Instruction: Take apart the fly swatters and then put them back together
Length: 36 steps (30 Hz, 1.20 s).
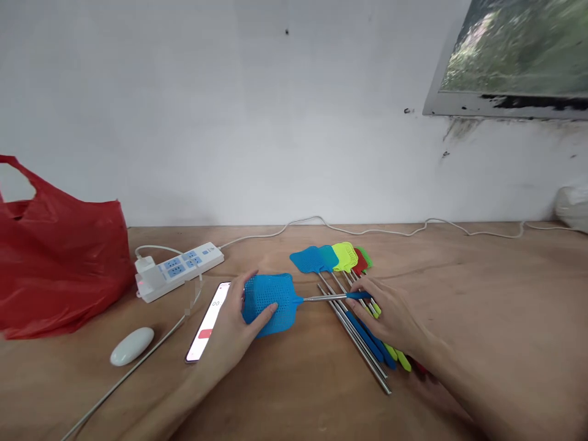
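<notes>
A blue fly swatter lies level between my two hands, above the wooden table. My left hand grips its perforated head at the left edge, thumb on top. The blue handle at the other end is held in my right hand, with the thin metal shaft showing between. Beneath and behind my right hand is a row of more fly swatters: blue, yellow, red and green. My right hand and forearm partly cover their handles. Bare metal rods lie beside them.
Left of my left hand lies a lit phone, with a white computer mouse farther left. A white power strip with a plugged-in charger sits behind. A red plastic bag stands at far left. A white cable runs along the wall.
</notes>
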Each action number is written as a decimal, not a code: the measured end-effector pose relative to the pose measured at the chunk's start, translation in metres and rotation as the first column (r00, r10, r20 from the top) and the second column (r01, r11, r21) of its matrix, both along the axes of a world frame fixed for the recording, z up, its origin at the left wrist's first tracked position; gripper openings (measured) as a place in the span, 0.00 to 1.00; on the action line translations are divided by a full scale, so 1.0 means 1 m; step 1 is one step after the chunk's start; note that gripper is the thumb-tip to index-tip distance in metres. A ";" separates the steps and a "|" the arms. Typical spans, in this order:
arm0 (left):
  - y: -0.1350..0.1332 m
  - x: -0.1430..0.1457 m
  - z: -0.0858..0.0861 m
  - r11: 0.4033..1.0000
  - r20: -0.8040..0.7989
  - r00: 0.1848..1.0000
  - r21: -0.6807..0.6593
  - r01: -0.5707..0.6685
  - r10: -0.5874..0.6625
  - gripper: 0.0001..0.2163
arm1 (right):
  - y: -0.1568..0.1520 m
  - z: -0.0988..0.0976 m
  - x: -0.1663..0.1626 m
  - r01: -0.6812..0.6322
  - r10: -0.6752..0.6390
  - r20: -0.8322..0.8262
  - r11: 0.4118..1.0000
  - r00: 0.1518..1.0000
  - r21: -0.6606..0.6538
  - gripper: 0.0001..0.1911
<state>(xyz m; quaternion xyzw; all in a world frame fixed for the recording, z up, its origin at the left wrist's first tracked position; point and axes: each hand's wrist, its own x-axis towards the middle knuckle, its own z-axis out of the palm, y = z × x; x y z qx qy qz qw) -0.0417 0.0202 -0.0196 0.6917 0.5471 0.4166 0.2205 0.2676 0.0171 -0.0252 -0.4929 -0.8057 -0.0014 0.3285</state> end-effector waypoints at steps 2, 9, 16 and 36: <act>-0.002 0.002 0.000 0.985 0.233 0.973 -0.166 0.035 0.004 0.34 | 0.001 -0.001 0.000 -0.002 0.001 0.036 0.999 0.999 0.041 0.09; -0.016 0.019 -0.002 0.921 0.589 0.808 -0.331 0.208 0.029 0.35 | -0.004 -0.007 -0.014 -0.175 0.152 0.221 0.980 0.963 0.091 0.08; -0.022 0.027 -0.008 0.869 0.615 0.788 -0.407 0.281 0.033 0.19 | -0.019 -0.010 -0.036 -0.257 0.238 0.196 0.963 0.951 0.077 0.12; -0.026 0.032 0.001 0.821 0.692 0.722 -0.414 0.394 0.002 0.15 | -0.025 -0.012 -0.042 -0.268 0.222 0.322 0.958 0.920 0.103 0.15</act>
